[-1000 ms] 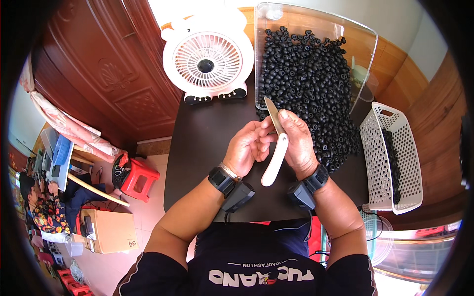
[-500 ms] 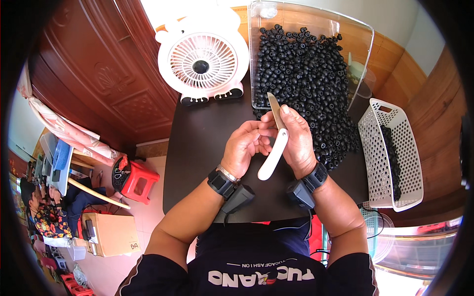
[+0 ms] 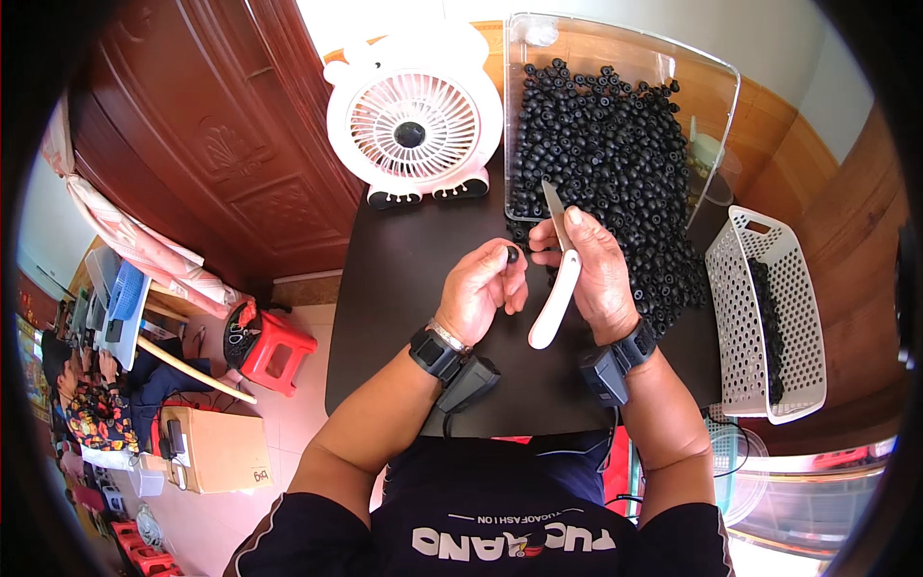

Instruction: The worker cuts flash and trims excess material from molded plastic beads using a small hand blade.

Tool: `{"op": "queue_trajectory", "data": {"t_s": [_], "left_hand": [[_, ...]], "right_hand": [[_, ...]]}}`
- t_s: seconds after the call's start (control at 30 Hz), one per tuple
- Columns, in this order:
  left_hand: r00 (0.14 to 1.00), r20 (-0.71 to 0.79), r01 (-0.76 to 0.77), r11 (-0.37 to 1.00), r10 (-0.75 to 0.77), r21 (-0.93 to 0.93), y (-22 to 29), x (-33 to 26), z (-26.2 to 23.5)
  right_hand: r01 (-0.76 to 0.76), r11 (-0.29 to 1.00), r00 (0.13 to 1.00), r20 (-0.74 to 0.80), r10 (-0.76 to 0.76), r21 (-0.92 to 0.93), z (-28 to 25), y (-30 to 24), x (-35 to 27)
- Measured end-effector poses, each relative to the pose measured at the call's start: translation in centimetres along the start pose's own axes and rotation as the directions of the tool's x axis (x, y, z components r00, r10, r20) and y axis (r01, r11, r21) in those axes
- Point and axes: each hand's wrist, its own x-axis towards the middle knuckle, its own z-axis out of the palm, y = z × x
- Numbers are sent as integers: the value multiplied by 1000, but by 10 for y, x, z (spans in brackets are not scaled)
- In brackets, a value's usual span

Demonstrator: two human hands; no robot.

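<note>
My left hand (image 3: 484, 288) pinches one small black round piece (image 3: 512, 256) between thumb and fingertips, above the dark table (image 3: 404, 288). My right hand (image 3: 596, 274) grips a knife with a white handle (image 3: 556, 300); its grey blade (image 3: 555, 204) points away from me toward the pile. A large heap of the same small black round pieces (image 3: 615, 173) lies just beyond and to the right of both hands, partly on a clear plastic sheet (image 3: 707, 87). The two hands are slightly apart.
A white table fan (image 3: 413, 125) stands at the far left of the table. A white perforated basket (image 3: 764, 317) with dark pieces inside sits at the right. Left of the table are a wooden door, a red stool (image 3: 274, 346) and a cardboard box (image 3: 212, 447).
My hands were pressed together around the knife. They have now separated, and my left hand has come away to the left with one black piece in its fingertips.
</note>
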Motion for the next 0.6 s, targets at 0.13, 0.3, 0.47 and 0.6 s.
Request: {"op": "queue_trajectory", "data": {"t_s": [0.13,0.3,0.47,0.6], "left_hand": [[998,66,19,993,-11,-119,-2,-2,-1],[987,163,35,986,-9,-161,0,0,1],[988,151,43,984,-17,-172,1,-3,7],[998,42,62,973,-54,-223,-2,-5,13]], "right_hand": [[-37,999,998,53,38,-18,-1,11,2],[-70,994,990,130,60,78,2,15,0],[-177,977,958,247,143,120,15,3,-11],[-117,987,970,225,89,114,17,11,-10]]}}
